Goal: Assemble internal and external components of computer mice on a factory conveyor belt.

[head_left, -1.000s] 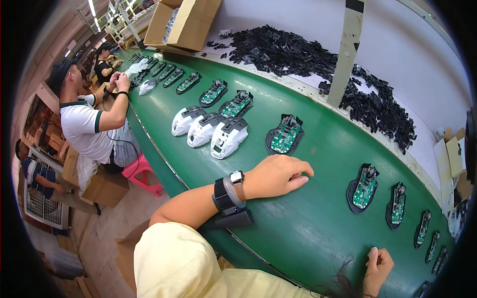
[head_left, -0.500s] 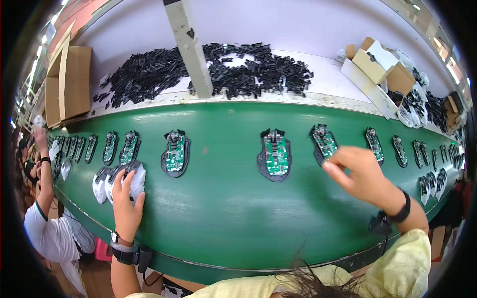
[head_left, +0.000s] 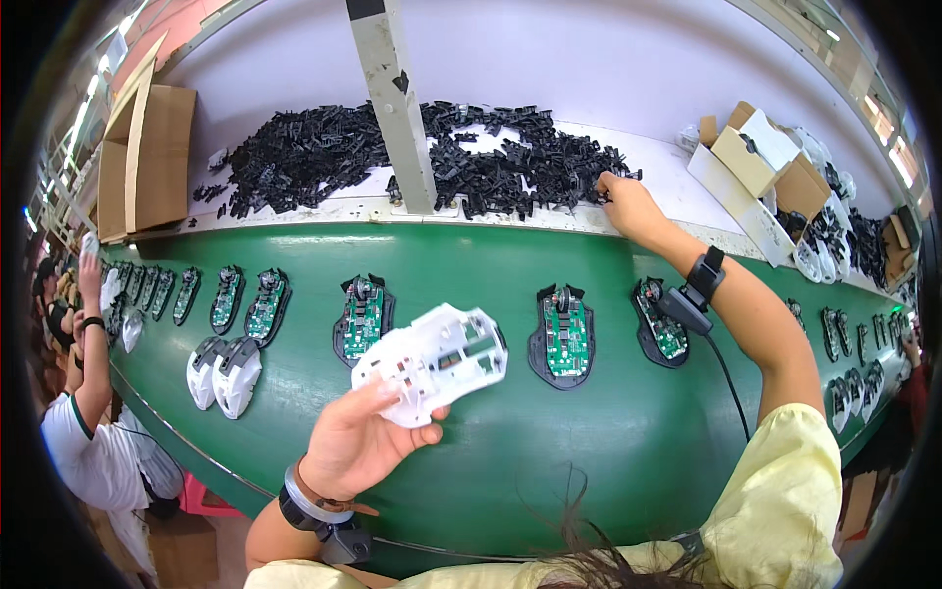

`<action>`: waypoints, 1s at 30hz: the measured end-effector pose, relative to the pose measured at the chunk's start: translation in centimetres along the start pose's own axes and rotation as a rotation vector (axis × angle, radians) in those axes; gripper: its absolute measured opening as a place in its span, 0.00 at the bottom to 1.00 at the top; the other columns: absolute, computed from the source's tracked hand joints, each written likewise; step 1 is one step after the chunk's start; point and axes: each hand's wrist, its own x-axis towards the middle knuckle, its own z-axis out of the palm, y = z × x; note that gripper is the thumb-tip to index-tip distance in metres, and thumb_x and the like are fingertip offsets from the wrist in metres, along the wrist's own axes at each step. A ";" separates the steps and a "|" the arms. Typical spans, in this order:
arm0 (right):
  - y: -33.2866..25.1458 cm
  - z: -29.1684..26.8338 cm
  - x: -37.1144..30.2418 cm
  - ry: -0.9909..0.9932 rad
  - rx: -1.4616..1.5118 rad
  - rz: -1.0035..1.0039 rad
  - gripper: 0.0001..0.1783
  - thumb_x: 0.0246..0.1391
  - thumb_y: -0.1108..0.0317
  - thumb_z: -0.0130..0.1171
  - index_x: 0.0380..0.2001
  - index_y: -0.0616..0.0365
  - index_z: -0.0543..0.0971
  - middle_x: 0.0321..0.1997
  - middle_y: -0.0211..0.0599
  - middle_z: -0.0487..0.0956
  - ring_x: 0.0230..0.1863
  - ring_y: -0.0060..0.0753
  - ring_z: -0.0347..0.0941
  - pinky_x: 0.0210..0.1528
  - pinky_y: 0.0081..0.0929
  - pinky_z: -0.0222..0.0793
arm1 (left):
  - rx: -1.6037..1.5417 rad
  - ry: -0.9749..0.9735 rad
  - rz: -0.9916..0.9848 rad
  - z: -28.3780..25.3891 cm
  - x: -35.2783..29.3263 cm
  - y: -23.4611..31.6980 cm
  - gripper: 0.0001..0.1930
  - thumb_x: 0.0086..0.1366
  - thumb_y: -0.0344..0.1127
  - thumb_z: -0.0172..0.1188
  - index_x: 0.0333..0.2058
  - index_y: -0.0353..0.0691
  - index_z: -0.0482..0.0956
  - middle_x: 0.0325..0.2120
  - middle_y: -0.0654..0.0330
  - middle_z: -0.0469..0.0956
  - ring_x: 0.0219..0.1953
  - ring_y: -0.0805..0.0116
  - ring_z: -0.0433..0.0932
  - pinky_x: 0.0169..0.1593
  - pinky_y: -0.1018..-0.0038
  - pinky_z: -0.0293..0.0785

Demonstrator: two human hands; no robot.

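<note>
My left hand [head_left: 368,437] grips a white mouse shell [head_left: 437,361], its hollow inner side turned up, above the green belt. My right hand [head_left: 633,206] reaches over the belt to the right end of a heap of small black plastic parts [head_left: 520,162]. Its fingers are pinched together at the heap's edge; whatever is between them is too small to tell. Behind the white shell lies a mouse base with a green circuit board [head_left: 363,316], partly covered. Another mouse base [head_left: 566,339] sits right of the shell, and a third one [head_left: 664,329] lies under my right forearm.
Two white-and-black mouse shells [head_left: 236,377] stand at the left of the green belt [head_left: 471,491]. More bases line both ends. A metal post [head_left: 397,108] rises from the shelf edge. Cardboard boxes [head_left: 162,162] flank the heap. A co-worker [head_left: 83,422] is at far left.
My left hand has lifted a white mouse shell from the group at left and brought it toward the middle. My right hand has moved from above the belt up to the black parts.
</note>
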 end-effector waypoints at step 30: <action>5.2 -0.4 1.9 -0.096 0.095 -0.221 0.26 0.35 0.87 0.39 0.43 0.66 0.70 0.36 0.56 0.74 0.43 0.55 0.69 0.50 0.38 0.62 | 0.168 0.197 0.475 -1.6 -0.3 -1.9 0.19 0.68 0.35 0.41 0.58 0.45 0.62 0.48 0.60 0.72 0.43 0.68 0.76 0.38 0.72 0.78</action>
